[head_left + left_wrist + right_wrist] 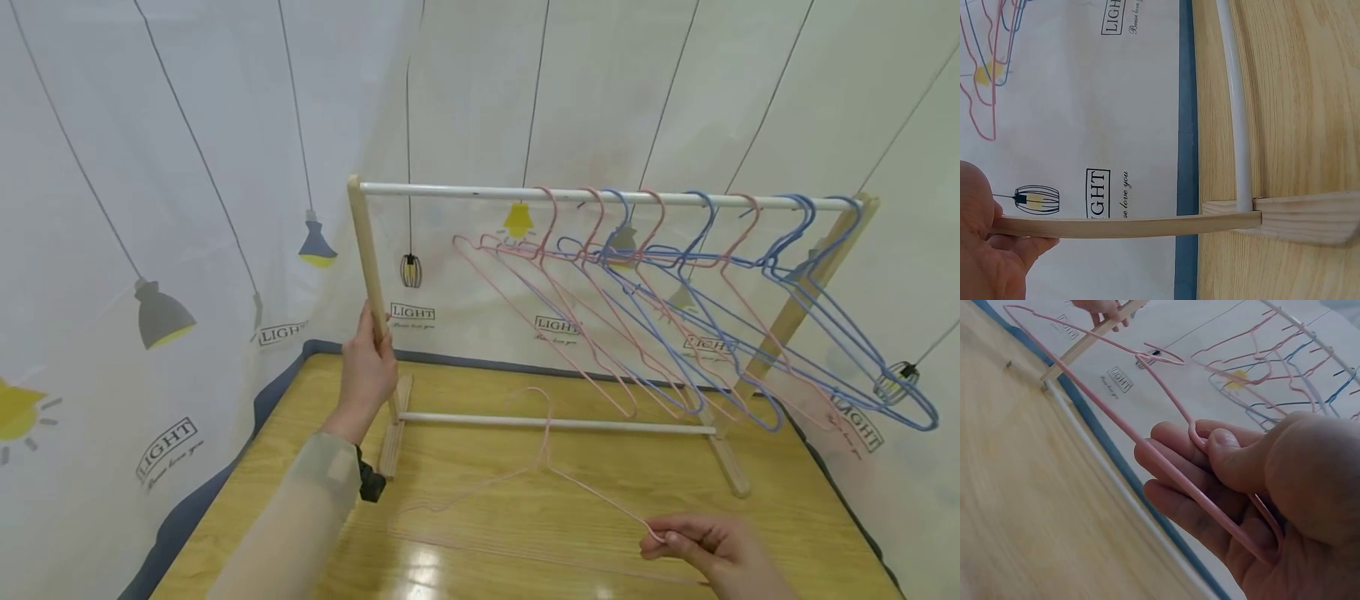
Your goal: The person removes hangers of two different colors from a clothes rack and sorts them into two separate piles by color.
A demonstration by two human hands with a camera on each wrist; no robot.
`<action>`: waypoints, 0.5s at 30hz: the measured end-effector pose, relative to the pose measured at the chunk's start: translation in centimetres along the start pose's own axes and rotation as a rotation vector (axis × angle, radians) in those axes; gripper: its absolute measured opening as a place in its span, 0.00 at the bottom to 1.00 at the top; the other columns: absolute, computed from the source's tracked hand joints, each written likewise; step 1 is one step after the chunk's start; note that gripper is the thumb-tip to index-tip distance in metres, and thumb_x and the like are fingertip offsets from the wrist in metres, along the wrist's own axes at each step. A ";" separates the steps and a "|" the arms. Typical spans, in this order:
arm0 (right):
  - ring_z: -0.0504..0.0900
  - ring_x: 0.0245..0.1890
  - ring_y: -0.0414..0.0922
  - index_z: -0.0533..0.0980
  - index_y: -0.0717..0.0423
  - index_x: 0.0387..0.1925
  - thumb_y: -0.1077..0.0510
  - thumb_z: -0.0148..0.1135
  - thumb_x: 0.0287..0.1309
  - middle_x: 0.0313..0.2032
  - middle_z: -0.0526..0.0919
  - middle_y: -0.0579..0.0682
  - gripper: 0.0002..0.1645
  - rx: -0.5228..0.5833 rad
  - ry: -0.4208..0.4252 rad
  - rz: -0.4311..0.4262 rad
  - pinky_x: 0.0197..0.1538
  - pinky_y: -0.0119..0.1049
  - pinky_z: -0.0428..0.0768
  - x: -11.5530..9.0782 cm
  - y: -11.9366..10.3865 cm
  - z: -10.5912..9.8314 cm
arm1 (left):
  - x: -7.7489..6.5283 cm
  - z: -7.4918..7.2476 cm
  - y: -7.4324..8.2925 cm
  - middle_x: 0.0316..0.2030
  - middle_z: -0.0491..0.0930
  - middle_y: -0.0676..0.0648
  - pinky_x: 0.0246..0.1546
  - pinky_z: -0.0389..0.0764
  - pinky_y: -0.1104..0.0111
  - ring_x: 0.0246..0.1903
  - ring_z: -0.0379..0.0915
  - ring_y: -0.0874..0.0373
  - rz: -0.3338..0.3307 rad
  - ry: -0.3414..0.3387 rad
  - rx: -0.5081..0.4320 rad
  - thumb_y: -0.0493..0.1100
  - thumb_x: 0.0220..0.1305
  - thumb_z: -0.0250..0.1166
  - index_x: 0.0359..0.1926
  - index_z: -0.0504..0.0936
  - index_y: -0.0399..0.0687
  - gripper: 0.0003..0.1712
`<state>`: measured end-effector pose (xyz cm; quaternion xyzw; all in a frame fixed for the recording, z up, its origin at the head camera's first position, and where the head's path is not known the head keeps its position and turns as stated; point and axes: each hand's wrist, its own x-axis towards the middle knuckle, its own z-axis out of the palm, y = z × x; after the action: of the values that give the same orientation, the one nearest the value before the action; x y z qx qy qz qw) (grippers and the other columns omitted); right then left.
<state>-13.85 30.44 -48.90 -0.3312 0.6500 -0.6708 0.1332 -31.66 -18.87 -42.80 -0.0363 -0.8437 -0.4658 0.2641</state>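
My left hand (367,367) grips the left wooden post (366,250) of a garment rack about midway up. In the left wrist view, thumb and fingers lie on either side of that post (1116,226). A pink hanger (600,493) is in my right hand (720,550), pinched near one shoulder end, its hook pointing up over the table in front of the rack. The right wrist view has the thumb pressing the hanger's wire (1166,394) against the fingers, with its end corner in the palm. Several pink and blue hangers (705,217) hang from the rack's white top rail (450,192), bunched toward the right.
The rack's lower white bar (480,421) and wooden feet (727,467) stand on a wood-grain table (315,467). A pale curtain (225,125) printed with lamps and lettering hangs around the back and sides, with a dark blue border (442,360) along the table's far edge.
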 end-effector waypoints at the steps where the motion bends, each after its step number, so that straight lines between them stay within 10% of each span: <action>1: 0.89 0.51 0.50 0.73 0.78 0.64 0.79 0.44 0.76 0.51 0.88 0.61 0.21 0.007 -0.015 0.000 0.55 0.39 0.84 0.0 0.3 0.0 | 0.1 0.0 0.0 0.66 0.78 0.38 0.42 0.87 0.49 0.51 0.83 0.37 -0.001 0.000 -0.001 0.30 0.80 0.54 0.82 0.58 0.53 0.36; 15: 0.88 0.52 0.53 0.66 0.90 0.60 0.79 0.43 0.76 0.51 0.85 0.70 0.17 0.128 -0.158 -0.026 0.55 0.48 0.83 1.2 3.4 1.9 | 0.0 0.1 0.0 0.66 0.79 0.39 0.42 0.86 0.50 0.51 0.83 0.40 0.014 0.006 0.004 0.30 0.79 0.54 0.81 0.59 0.50 0.35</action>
<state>-14.40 27.81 -51.98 -0.3822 0.5889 -0.6846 0.1962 -31.65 -18.80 -42.82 -0.0402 -0.8436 -0.4625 0.2699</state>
